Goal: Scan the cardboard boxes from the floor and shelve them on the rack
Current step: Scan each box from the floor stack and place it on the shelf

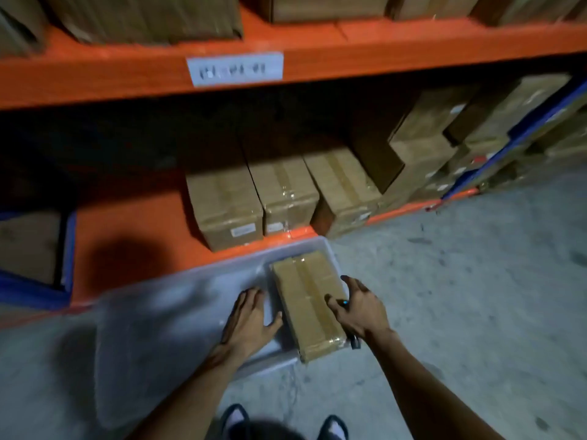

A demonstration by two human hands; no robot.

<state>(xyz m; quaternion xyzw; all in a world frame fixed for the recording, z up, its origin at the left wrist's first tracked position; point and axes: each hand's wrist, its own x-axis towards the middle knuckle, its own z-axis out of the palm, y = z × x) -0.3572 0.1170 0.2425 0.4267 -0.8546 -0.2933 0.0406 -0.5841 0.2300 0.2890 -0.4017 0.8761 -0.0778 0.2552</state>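
Note:
A taped cardboard box (306, 300) lies in the right end of a translucent plastic bin (178, 315) on the floor, in front of the orange rack. My right hand (357, 308) lies over the box's right edge with fingers curled, and a small dark scanner with a lit blue dot shows under it. My left hand (251, 315) reaches into the bin just left of the box with fingers extended, its thumb near the box's left side.
The lowest orange shelf (133, 236) carries three taped boxes (227, 208) side by side, with more stacked to the right (422, 147). The shelf's left part is bare. An upper beam with a white label (235, 68) overhangs. The concrete floor (460, 281) stretches to the right.

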